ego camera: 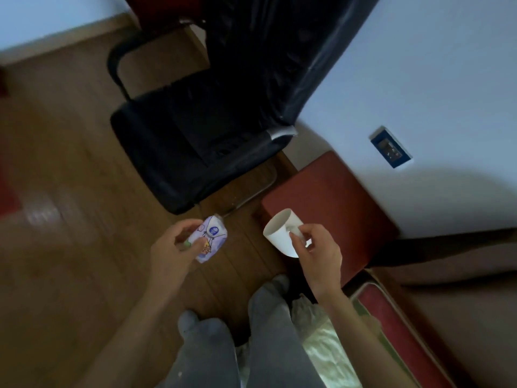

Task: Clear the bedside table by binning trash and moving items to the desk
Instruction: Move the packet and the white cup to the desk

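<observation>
Your left hand (174, 245) grips the bottle (210, 238), right hand (313, 250) pinches the mug (281, 233) handle: keep it level, walk to the desk

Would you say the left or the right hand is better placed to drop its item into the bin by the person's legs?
Probably the right hand: holding the white mug, it hangs nearer the white-lined bin than the left hand with the carton.
</observation>
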